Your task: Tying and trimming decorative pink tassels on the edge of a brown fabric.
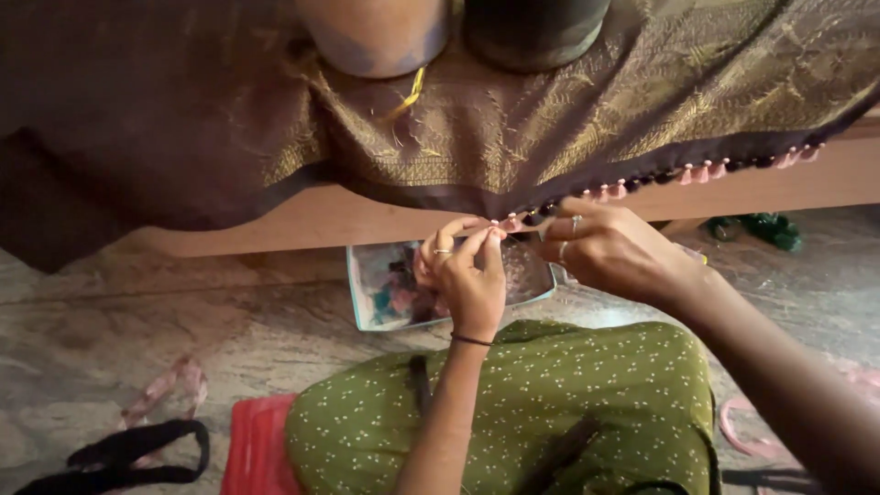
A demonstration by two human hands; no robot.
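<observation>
Clearly both hands are busy at the hem of the brown and gold sari cloth point(513, 137), which drapes over the wooden bench point(302, 220) so that its edge hangs free just where the fingers can reach it. The left hand point(463, 275) is closed narrow, thumb and forefinger pinched on a pink tassel point(502, 223) at the hem, apparently holding it steady and taut. The right hand point(600, 249), just beside it on the hem, is curled with its fingertips gripping the cloth edge next to a dark bead; whether it also holds a needle or thread cannot be told. A row of pink tassels and dark beads point(706, 171) runs along the hem away from the right hand, up toward the far end of the bench.

Two round vessels point(376, 37) stand on the cloth on top of the bench, and seem to weigh it down so it does not slide. Under the bench edge, directly below the hands, a shallow pale tray point(362, 302) of coloured bits sits on the stone floor, within easy reach. A green dotted garment point(550, 403) covers the person's lap. Away from the bench, a black strap point(128, 454) and a pink ribbon point(170, 385) lie on the floor.
</observation>
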